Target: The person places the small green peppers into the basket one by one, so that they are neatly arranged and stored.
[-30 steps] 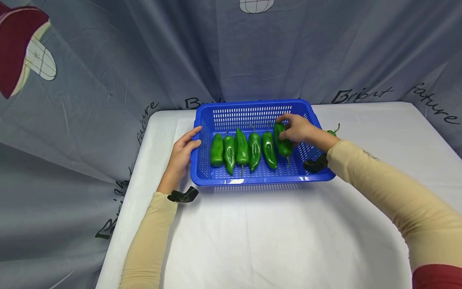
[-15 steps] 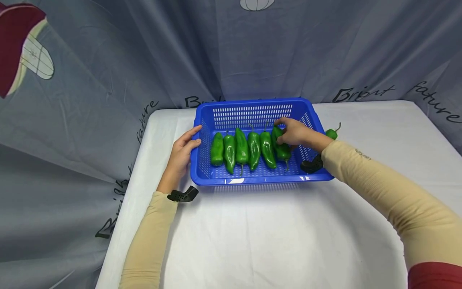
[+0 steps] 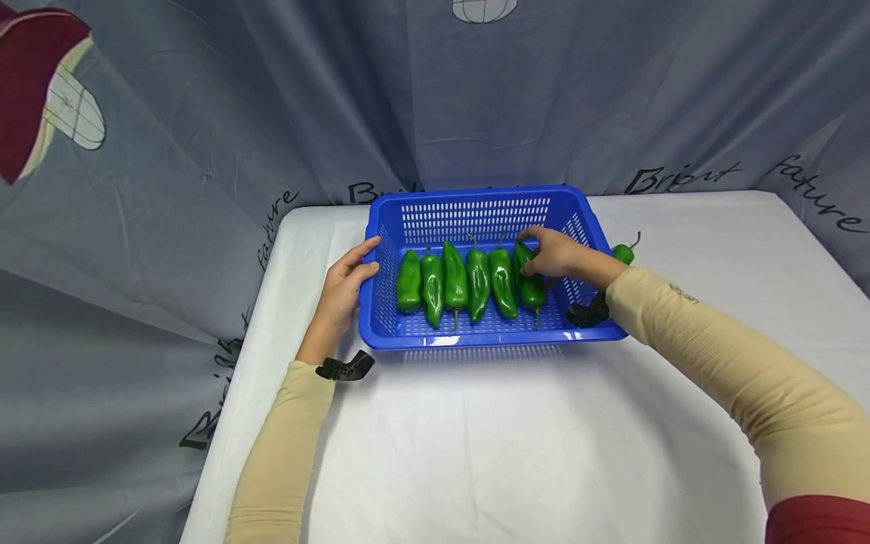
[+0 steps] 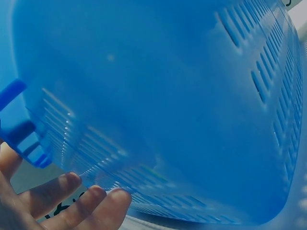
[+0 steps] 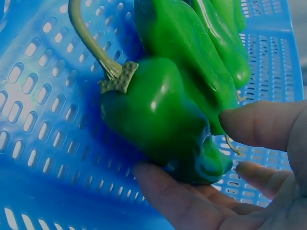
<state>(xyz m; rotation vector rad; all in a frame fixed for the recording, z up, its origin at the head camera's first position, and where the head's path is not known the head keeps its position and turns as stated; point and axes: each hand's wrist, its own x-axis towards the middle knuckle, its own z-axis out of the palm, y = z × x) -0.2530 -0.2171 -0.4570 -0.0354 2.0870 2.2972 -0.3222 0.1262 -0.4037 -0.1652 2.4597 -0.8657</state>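
Observation:
A blue plastic basket (image 3: 503, 341) with slotted walls stands near the table's back edge, a row of green peppers (image 3: 479, 283) inside. My left hand (image 3: 340, 291) grips its left rim, thumb and index finger over the top; other fingers (image 4: 108, 211) lie along the outer wall in the left wrist view. At the row's right end, my right hand (image 3: 559, 254) holds a green pepper (image 3: 530, 293) between thumb and fingers, its stem towards the front. The right wrist view shows this pepper (image 5: 148, 108) low over the basket floor, beside its neighbour (image 5: 187, 52).
Another green pepper (image 3: 622, 254) lies outside the basket on the right, partly hidden by the right forearm. White cloth covers the table (image 3: 516, 438). A grey curtain (image 3: 326, 98) hangs close behind and along the left side.
My right hand has shifted slightly left and down with its pepper, which now sits closer to the row. The left hand and basket stay in place.

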